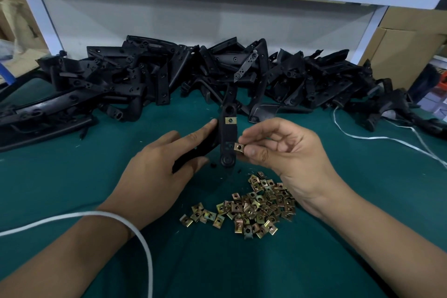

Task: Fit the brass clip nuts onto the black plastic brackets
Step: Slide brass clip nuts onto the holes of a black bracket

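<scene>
My left hand [167,167] grips a black plastic bracket [227,138] and holds it upright above the green table, index finger stretched along its left edge. One brass clip nut [230,120] sits on the bracket's upper part. My right hand [285,152] pinches a second brass clip nut [239,147] between thumb and forefinger, right at the bracket's lower right edge. A loose pile of brass clip nuts [251,205] lies on the table just below my hands.
A long heap of black plastic brackets [169,75] runs across the back of the green table [72,176]. A white cord [135,232] loops over my left wrist. White strapping [387,138] lies at the right. Cardboard boxes [408,38] stand beyond the white frame.
</scene>
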Demonstrator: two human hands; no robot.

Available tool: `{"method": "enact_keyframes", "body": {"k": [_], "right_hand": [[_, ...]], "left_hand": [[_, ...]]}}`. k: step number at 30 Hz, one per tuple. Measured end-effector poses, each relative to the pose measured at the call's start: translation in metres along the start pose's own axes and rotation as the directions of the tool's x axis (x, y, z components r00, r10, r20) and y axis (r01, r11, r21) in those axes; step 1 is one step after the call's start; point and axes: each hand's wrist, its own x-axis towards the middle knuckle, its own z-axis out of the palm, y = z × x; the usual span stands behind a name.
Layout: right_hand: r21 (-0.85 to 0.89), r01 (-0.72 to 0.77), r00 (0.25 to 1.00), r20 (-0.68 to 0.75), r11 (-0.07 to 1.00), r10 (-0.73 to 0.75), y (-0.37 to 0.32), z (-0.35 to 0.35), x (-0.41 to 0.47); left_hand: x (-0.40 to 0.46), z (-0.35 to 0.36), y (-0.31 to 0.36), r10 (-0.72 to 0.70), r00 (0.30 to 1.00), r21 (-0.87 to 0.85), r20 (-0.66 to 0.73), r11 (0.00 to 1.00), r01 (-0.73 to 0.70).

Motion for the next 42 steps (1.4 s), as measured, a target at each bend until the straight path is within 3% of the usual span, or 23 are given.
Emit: {"method": "enact_keyframes", "body": {"k": [13,26,36,42], "right_hand": [[0.037,-0.055,0.998,-0.031,0.998,0.056,-0.001,0.005,-0.003],[0.012,-0.059,0.992,-0.107,0.998,0.06,0.002,0.015,-0.006],[0.123,-0.194,0.98,-0.027,0.973,0.198,0.001,0.01,-0.004],[0.07,-0.168,0.985,0.048,0.983,0.165,0.005,0.006,-0.004]], "left_hand": [[-0.001,0.0,-0.001,0.045,0.999,0.09,0.015,0.995,-0.046],[-0.004,-0.01,0.012,0.035,0.999,0.296,-0.031,0.955,-0.024],[-0.004,-0.008,0.013,0.134,0.991,0.218,0.014,0.967,-0.134],[-0.003,-0.006,0.017,0.18,0.983,0.193,-0.04,0.967,-0.169]]}}
